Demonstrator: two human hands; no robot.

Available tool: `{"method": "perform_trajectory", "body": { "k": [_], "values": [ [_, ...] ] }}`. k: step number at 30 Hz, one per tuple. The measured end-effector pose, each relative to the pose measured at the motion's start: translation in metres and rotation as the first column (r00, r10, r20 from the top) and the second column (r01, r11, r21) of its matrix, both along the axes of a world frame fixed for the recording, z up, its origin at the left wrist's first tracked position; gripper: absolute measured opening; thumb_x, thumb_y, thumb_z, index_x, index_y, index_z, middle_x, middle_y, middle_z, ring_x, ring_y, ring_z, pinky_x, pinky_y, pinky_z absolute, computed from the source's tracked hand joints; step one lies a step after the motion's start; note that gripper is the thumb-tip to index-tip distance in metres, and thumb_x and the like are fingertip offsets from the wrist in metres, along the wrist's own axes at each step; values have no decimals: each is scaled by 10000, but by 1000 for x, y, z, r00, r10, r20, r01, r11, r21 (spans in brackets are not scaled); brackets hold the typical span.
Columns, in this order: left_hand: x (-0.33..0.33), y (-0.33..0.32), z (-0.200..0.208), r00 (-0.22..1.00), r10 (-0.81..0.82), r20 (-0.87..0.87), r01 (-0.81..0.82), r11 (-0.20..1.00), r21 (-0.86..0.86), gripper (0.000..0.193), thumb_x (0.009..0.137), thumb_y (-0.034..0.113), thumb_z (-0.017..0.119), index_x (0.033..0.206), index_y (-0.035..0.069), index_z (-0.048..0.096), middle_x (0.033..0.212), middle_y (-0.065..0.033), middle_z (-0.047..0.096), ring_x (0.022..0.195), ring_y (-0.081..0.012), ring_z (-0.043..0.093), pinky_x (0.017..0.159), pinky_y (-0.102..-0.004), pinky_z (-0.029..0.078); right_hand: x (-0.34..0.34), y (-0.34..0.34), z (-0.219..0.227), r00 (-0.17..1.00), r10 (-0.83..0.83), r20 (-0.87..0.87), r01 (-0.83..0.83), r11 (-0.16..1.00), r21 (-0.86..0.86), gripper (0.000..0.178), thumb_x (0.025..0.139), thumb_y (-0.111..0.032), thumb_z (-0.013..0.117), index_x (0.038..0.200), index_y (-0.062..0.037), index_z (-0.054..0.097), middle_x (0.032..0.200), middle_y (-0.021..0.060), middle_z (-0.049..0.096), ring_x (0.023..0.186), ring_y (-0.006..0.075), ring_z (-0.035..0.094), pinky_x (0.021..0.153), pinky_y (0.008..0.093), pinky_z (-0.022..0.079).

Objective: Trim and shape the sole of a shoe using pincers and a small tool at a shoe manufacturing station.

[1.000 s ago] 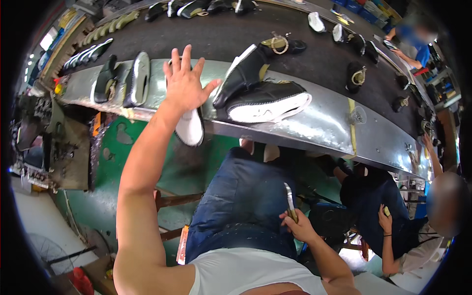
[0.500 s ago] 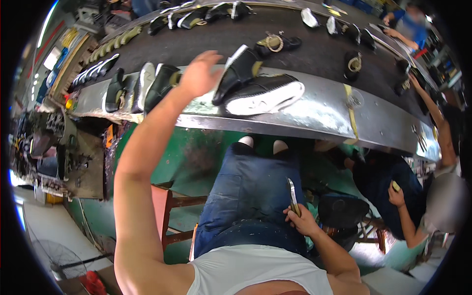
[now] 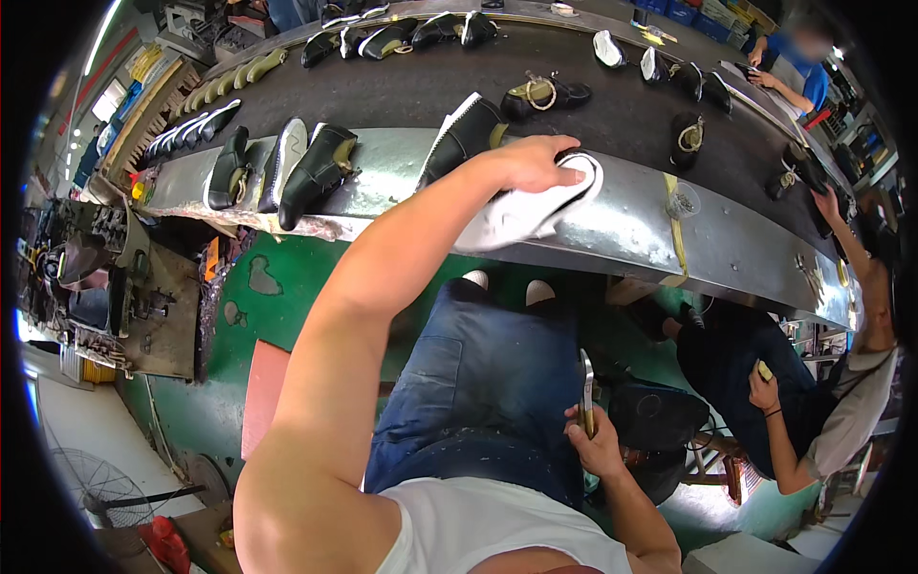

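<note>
Clasped, left hand [image 3: 540, 165], one o'clock: shoe [image 3: 519, 216], likely light, firm-soled; best end-gripped. Clasped, right hand [image 3: 597, 446], five o'clock: tool [image 3: 587, 390].

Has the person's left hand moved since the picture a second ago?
Yes. The left hand has moved right along the metal ledge, closer to the yellow strip, and is now on the white-soled shoe.

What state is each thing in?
White-soled shoe: held, white side toward the camera
Left hand: closed on that shoe
Metal tool: held, tip pointing away from the body
Right hand: closed around that tool
Three shoes at left: resting on the metal ledge
Fan: cannot tell whether it spins
</note>
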State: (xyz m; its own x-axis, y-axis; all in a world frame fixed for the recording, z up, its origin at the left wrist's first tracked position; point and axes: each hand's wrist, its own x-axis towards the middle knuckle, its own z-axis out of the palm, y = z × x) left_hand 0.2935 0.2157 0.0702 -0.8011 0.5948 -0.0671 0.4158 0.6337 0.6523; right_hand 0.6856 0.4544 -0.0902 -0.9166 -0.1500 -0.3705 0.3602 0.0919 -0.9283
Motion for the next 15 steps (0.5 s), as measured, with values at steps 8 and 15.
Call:
{"method": "perform_trajectory", "body": {
  "k": [8,15],
  "values": [
    [225,-52,-120,877,81,474,-441,527,727,676,915,216,736,1486,33,423,1309,-110,605,1220,-176,537,1070,-338,408,-5,-4,26,995,99,-28,-93,983,156,317,973,-211,611,1190,16,565,967,63,675,868,121,632,800,279,510],
    [280,-66,-186,801,117,586,-532,587,610,673,908,118,725,1494,89,397,1364,-103,525,1250,-191,501,1080,-337,397,-21,-33,56,918,381,114,-397,890,223,337,994,-239,571,1251,-21,571,942,59,665,815,124,614,756,291,504]
  ]
}}
